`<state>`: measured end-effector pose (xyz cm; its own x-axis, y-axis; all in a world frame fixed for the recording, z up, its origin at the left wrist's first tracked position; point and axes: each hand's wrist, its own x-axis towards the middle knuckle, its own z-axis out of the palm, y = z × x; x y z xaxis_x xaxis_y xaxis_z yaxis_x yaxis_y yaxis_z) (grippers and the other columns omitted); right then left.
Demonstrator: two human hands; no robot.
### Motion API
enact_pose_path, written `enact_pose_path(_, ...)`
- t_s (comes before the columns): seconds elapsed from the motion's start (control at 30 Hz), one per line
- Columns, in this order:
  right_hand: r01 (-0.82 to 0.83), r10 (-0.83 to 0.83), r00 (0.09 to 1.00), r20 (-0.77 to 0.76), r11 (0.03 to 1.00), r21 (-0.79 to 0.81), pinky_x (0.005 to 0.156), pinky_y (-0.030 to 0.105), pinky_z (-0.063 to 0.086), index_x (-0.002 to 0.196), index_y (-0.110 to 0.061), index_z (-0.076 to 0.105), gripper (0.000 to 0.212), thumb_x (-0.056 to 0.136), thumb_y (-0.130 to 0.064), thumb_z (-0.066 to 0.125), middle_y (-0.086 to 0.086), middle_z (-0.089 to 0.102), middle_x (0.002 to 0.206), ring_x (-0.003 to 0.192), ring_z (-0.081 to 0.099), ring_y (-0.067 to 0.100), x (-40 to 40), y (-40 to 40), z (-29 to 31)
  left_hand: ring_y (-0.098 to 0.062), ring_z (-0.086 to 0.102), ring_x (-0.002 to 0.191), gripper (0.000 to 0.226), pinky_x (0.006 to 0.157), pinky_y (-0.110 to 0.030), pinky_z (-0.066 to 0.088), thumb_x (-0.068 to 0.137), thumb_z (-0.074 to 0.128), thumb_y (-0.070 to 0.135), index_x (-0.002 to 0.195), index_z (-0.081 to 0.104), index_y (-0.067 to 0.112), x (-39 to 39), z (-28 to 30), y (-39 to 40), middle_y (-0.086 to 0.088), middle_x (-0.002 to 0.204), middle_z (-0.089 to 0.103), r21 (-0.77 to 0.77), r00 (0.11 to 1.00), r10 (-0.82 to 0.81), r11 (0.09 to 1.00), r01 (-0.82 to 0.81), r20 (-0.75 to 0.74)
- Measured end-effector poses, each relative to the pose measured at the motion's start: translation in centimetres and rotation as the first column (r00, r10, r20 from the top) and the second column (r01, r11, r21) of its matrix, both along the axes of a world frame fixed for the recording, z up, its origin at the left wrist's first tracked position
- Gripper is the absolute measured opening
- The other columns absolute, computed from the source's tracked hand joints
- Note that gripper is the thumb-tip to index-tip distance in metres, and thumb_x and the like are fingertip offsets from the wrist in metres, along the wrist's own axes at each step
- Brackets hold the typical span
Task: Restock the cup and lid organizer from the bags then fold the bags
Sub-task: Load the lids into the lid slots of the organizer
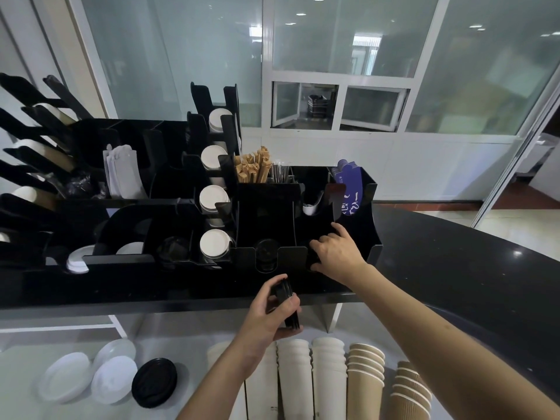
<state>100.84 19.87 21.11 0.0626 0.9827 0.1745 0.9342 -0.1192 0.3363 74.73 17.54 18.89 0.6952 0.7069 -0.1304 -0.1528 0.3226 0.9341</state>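
A black cup and lid organizer (266,204) stands on a dark counter (448,262). My left hand (269,310) grips a stack of black lids (288,304) on edge, just in front of the organizer. My right hand (336,250) reaches into the organizer's front right compartment, its fingers closed around black lids (315,259) there, which are partly hidden. Another black lid (266,253) sits in the slot to the left of it. On the lower white surface lie stacks of white cups (312,377) and brown ribbed cups (366,377).
White lids (88,374) and a black lid stack (154,381) lie at lower left. White lids (214,242) fill the organizer's middle column. Wooden stirrers (253,169) and blue sleeves (350,189) stand at its back. A cup rack (36,153) is at left.
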Motion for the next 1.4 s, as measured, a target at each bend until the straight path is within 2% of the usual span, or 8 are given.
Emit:
enact_pose_path(0.33, 0.045, -0.046, 0.999, -0.006, 0.992, -0.115, 0.124, 0.056, 0.003, 0.1, -0.026, 0.076, 0.023, 0.095, -0.045, 0.063, -0.008, 0.072, 0.097, 0.11, 0.067, 0.021, -0.3, -0.1, 0.5, -0.032, 0.068, 0.115, 0.058, 0.091, -0.054, 0.06, 0.079, 0.086, 0.041, 0.131, 0.061, 0.046, 0.2, 0.0, 0.1, -0.015, 0.126, 0.065, 0.009, 1.0, -0.002, 1.0, 0.002, 0.0)
enact_pose_path(0.57, 0.024, -0.024, 1.0, 0.003, 0.988, -0.152, 0.123, 0.065, -0.001, 0.115, -0.024, 0.074, 0.028, 0.096, -0.043, 0.063, -0.005, 0.073, 0.111, 0.124, 0.06, 0.023, -0.4, -0.3, 0.9, -0.033, 0.066, 0.118, 0.07, 0.091, -0.052, 0.06, 0.069, 0.092, 0.048, 0.13, 0.059, 0.05, 0.5, -0.2, 0.2, -0.012, 0.132, 0.061, 0.027, 1.0, -0.001, 1.0, 0.001, -0.011)
enact_pose_path(0.7, -0.112, 0.141, 0.978, -0.151, 0.977, 0.184, 0.126, 0.059, 0.012, 0.125, -0.024, 0.073, 0.034, 0.092, -0.033, 0.071, -0.005, 0.072, 0.125, 0.129, 0.058, 0.021, -0.7, -2.3, 1.1, -0.029, 0.066, 0.118, 0.078, 0.089, -0.053, 0.061, 0.063, 0.095, 0.048, 0.13, 0.057, 0.045, 0.5, -0.4, 0.4, -0.008, 0.13, 0.065, 0.026, 0.997, 0.082, 0.996, -0.082, -0.007)
enact_pose_path(0.8, -0.126, 0.313, 0.847, -0.429, 0.903, 0.41, 0.113, 0.046, 0.044, 0.127, -0.028, 0.071, 0.034, 0.093, -0.026, 0.073, -0.01, 0.069, 0.126, 0.121, 0.061, 0.013, -2.2, -5.0, 1.9, -0.021, 0.068, 0.115, 0.068, 0.094, -0.051, 0.059, 0.073, 0.09, 0.038, 0.131, 0.056, 0.036, 0.7, -0.4, 0.5, -0.003, 0.126, 0.069, 0.075, 0.994, 0.108, 0.991, -0.106, -0.021)
enact_pose_path(0.93, -0.268, 0.409, 0.457, -0.79, 0.91, 0.316, 0.108, 0.025, 0.048, 0.139, -0.025, 0.065, 0.042, 0.1, -0.012, 0.068, -0.011, 0.06, 0.143, 0.131, 0.057, 0.007, -4.5, -8.5, 3.3, -0.022, 0.066, 0.119, 0.065, 0.092, -0.034, 0.055, 0.073, 0.086, 0.05, 0.132, 0.062, 0.037, 1.2, 0.4, 0.1, -0.001, 0.125, 0.071, 0.13, 0.999, 0.047, 0.991, -0.043, -0.022)
enact_pose_path(1.07, -0.29, 0.295, 0.391, -0.872, 0.938, 0.187, 0.113, 0.027, 0.045, 0.146, -0.028, 0.06, 0.043, 0.104, -0.016, 0.061, -0.016, 0.057, 0.146, 0.138, 0.05, 0.003, -4.3, -10.6, 4.2, -0.033, 0.064, 0.12, 0.053, 0.097, -0.039, 0.051, 0.083, 0.073, 0.056, 0.131, 0.067, 0.035, 1.9, 0.6, -0.2, -0.006, 0.127, 0.07, 0.172, 0.999, -0.02, 0.985, 0.025, -0.029)
enact_pose_path(1.2, -0.245, 0.229, 0.287, -0.93, 0.956, 0.16, 0.108, 0.039, 0.052, 0.146, -0.023, 0.06, 0.04, 0.106, -0.02, 0.059, -0.011, 0.064, 0.132, 0.129, 0.06, 0.014, -3.1, -11.4, 4.5, -0.031, 0.065, 0.12, 0.049, 0.095, -0.035, 0.053, 0.088, 0.065, 0.059, 0.13, 0.067, 0.033, 2.6, 1.2, -0.5, -0.006, 0.128, 0.07, 0.166, 0.998, -0.06, 0.984, 0.065, -0.037)
enact_pose_path(1.4, -0.191, 0.181, 0.256, -0.95, 0.972, 0.134, 0.098, 0.038, 0.056, 0.128, -0.024, 0.07, 0.027, 0.102, -0.019, 0.066, -0.008, 0.067, 0.117, 0.109, 0.067, 0.018, -1.4, -12.1, 4.8, -0.029, 0.07, 0.112, 0.044, 0.099, -0.042, 0.055, 0.098, 0.045, 0.059, 0.119, 0.072, 0.032, 4.3, 1.8, -0.6, -0.005, 0.12, 0.073, 0.172, 0.995, -0.071, 0.982, 0.083, -0.071)
